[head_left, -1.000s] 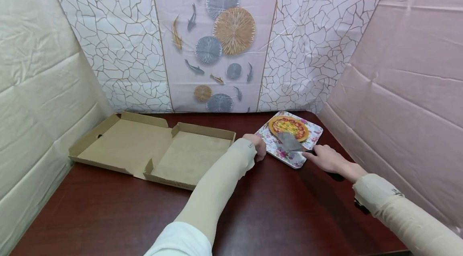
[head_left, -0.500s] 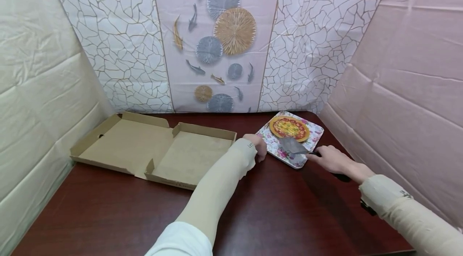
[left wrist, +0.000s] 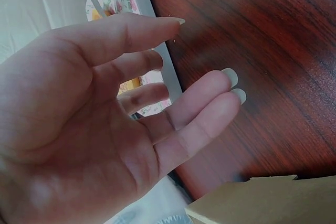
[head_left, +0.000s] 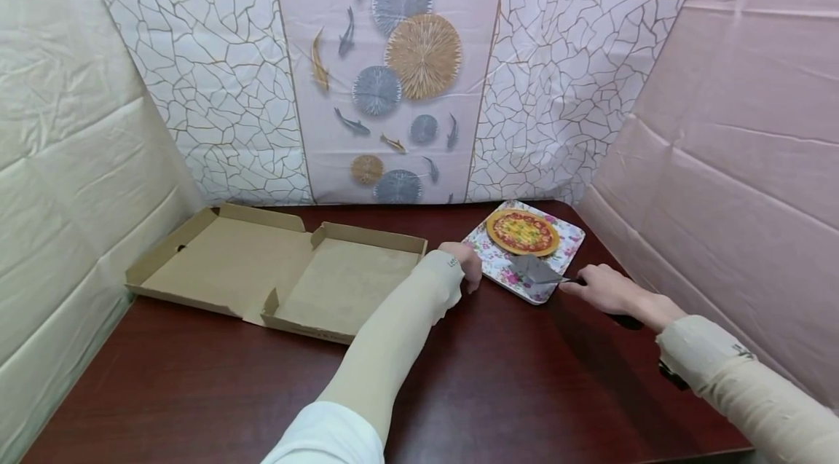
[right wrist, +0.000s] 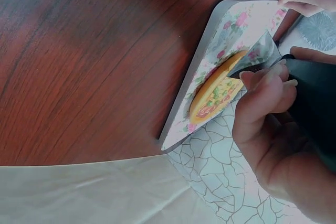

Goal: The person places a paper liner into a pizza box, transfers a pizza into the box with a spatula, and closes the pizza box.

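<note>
My right hand (head_left: 599, 288) grips the black handle (right wrist: 315, 100) of a pizza server. Its triangular metal blade (head_left: 534, 269) points left over the floral tray (head_left: 539, 294), just in front of a round pizza (head_left: 522, 232). The pizza has a thick golden crust, red sauce and yellow and green topping. In the right wrist view the blade tip overlaps the tray beside the crust. My left hand (head_left: 467, 267) is at the tray's left corner. In the left wrist view its fingers (left wrist: 205, 121) are loosely bent with nothing between them, close to the tray rim.
An opened cardboard pizza box (head_left: 341, 289) lies on the left of the dark red wooden table (head_left: 498, 384), its lid (head_left: 229, 256) folded out to the left. A patterned cloth (head_left: 393, 122) hangs behind, and pale cloth walls (head_left: 741, 180) stand at both sides.
The pizza server's blade has drawn back from the pizza's edge, toward the near right of the tray, along with my right hand. The left hand, pizza and box stay put.
</note>
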Demonstrator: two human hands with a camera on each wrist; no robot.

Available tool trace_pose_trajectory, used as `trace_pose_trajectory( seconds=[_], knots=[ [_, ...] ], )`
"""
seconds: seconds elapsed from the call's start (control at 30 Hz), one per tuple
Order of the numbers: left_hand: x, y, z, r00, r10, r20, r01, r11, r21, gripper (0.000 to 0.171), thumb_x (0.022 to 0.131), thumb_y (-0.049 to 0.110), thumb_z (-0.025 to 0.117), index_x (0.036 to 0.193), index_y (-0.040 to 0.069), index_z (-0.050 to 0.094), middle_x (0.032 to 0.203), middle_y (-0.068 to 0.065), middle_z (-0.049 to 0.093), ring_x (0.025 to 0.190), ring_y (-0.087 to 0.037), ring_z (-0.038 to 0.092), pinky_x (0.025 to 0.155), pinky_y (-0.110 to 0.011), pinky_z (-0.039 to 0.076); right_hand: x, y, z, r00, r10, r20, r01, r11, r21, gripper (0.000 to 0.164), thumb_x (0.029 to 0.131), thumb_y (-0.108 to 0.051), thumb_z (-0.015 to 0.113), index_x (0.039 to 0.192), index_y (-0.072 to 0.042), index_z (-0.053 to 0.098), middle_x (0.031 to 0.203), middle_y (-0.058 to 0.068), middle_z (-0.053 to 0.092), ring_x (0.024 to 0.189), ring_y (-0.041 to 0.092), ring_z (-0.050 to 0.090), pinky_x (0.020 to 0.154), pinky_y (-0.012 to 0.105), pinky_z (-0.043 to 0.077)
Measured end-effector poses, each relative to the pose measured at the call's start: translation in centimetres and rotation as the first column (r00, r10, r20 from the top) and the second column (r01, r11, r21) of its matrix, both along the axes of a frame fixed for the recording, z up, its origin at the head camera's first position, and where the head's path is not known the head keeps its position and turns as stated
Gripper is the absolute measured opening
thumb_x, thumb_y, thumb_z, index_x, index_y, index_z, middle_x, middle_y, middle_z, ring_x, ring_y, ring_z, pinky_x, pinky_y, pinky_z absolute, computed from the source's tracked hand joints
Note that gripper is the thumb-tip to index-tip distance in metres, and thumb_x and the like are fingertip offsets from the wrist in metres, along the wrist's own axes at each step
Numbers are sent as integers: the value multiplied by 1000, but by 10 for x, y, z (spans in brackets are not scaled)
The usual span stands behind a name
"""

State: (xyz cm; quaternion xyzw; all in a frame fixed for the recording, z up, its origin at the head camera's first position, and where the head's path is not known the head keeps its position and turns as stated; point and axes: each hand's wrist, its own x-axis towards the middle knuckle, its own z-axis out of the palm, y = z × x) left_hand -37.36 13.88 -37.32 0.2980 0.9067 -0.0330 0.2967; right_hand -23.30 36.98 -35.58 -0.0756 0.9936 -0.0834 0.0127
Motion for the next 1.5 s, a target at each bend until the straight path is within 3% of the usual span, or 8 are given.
trace_pose_trajectory(
  seconds=[0.23,0.43,0.6,0.83,1.27,1.4,1.5],
  knots=[
    [0,1,1,1000,6,3,-6,1000,-17,19,77,34,64,93,22,61,108,2,49,87,-12,48,70,-25,45,2,0,3,1000,-6,12,6,1000,5,40,87,-42,53,59,-12,56,53,-5,43,49,11,40,49,26,33],
    [1,7,5,997,75,27,-72,991,-109,48,75,49,65,119,32,55,134,8,41,103,-6,45,79,-23,44,4,1,4,999,-22,26,22,1000,17,41,86,-43,53,60,-12,57,53,-5,43,49,11,40,49,26,33],
    [2,8,4,994,102,29,-97,984,-149,62,72,56,64,128,38,46,141,11,33,113,-5,42,85,-23,43,4,2,2,999,-15,31,15,1000,13,42,86,-44,53,59,-12,57,52,-5,42,49,11,40,48,26,33],
    [5,8,1,997,78,12,-76,989,-125,76,71,58,64,136,46,27,148,16,15,134,-5,18,99,-22,32,2,4,-3,999,-19,38,18,1000,12,41,87,-40,53,57,-13,55,51,-5,41,48,12,39,48,26,33],
    [1,10,-2,998,39,54,-33,994,-105,79,73,53,65,137,47,20,151,12,3,136,-6,11,102,-26,28,-6,7,-7,994,-78,82,77,997,11,41,88,-38,51,57,-12,50,51,-4,38,46,12,39,47,26,31],
    [3,11,-1,998,25,64,-17,993,-121,76,75,50,64,138,46,20,150,13,6,133,-4,18,98,-25,32,-9,6,-12,992,-77,100,78,997,-1,39,88,-36,50,58,-12,49,52,-3,39,47,12,39,47,26,32],
    [5,13,1,998,49,46,-43,992,-118,72,75,47,66,135,48,26,148,15,15,126,-3,27,93,-23,37,-11,5,-15,991,-83,106,84,996,-8,38,89,-34,50,59,-10,49,53,-2,39,48,13,39,48,26,32]
  ],
)
